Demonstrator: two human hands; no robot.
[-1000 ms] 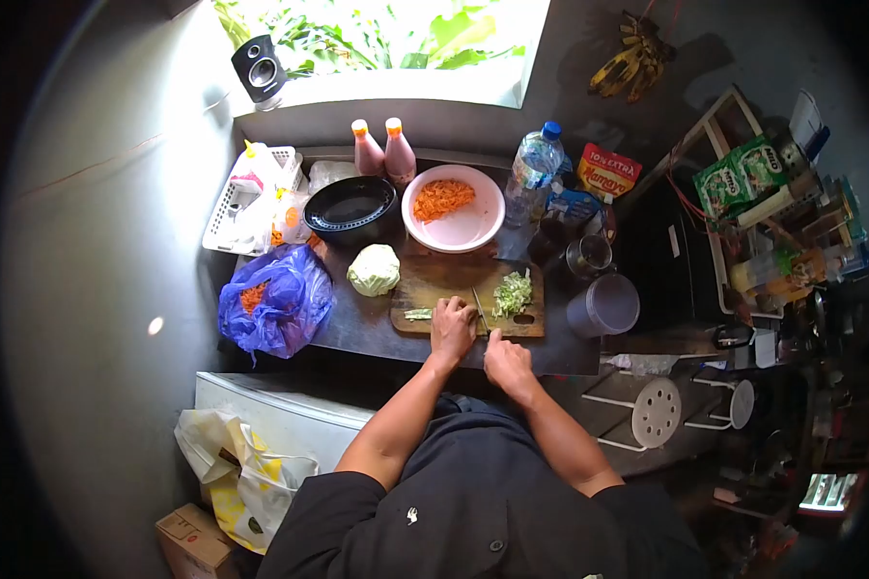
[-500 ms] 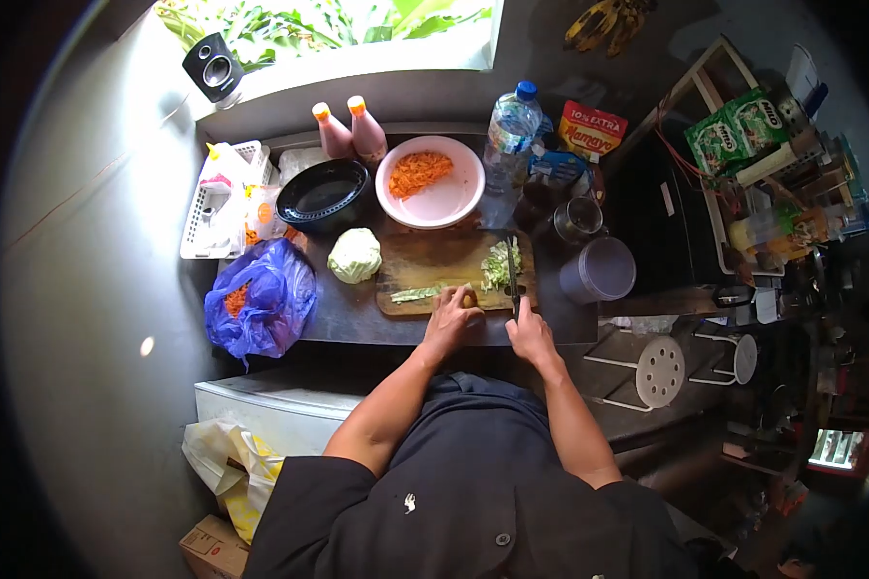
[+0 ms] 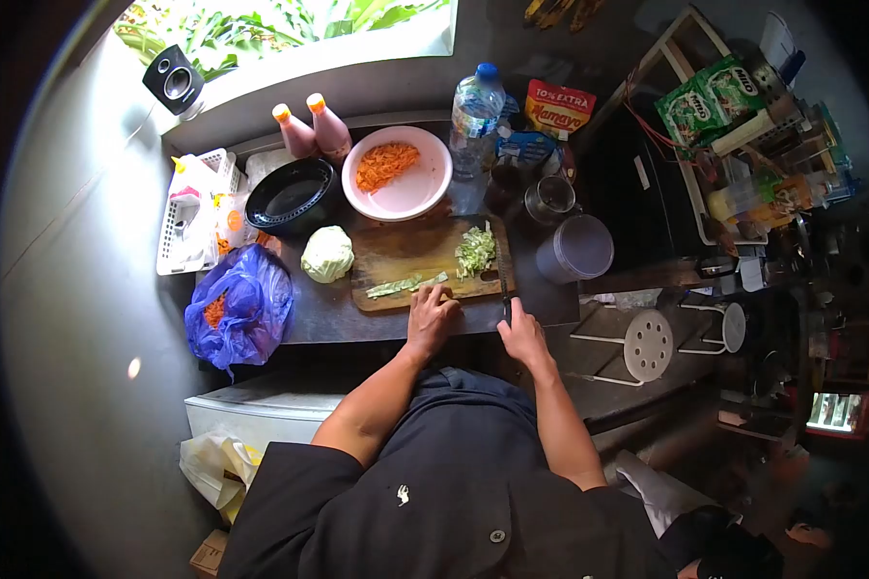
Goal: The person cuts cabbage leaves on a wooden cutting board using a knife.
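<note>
My right hand is closed round the handle of a knife, whose blade points away from me over the right end of the wooden cutting board. Beside the blade, to its left, lies a pile of chopped green cabbage. My left hand rests at the board's front edge with its fingers bent, near flat strips of cabbage; what is under its fingertips is hidden. A pale cabbage head sits left of the board. Behind the board stands a pink bowl with shredded carrot.
A black bowl, two bottles and a white basket stand at the back left. A blue bag lies at the left edge. Right of the board are a water bottle, a glass mug and a lidded tub.
The view has shifted, so the table appears further left. The knife has moved from beside my left hand to the right of the chopped pile. More of the cabbage strips shows.
</note>
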